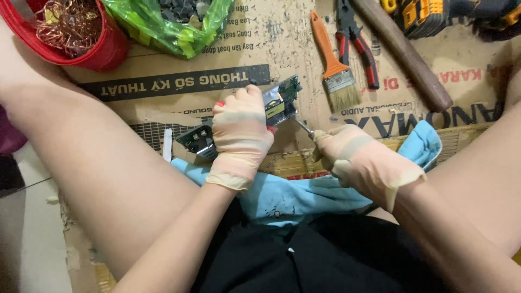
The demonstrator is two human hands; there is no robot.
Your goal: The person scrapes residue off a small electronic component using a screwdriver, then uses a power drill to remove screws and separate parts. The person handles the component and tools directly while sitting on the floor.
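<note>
My left hand (240, 133), in a thin beige glove, grips a green circuit board (282, 103) with metal parts, held tilted above the cardboard. My right hand (361, 160), also gloved, is closed around a screwdriver; only its metal shaft (303, 126) shows, with the tip against the board's lower right edge. A light blue cloth (293, 195) lies under both hands, across my lap.
On the flattened cardboard (260, 43) lie an orange-handled paintbrush (332, 65), red-handled pliers (358, 46), a wooden hammer handle (404, 51) and a yellow-black power tool (434, 16). A red bowl of copper wire (70, 27) and a green plastic bag (168, 24) sit top left.
</note>
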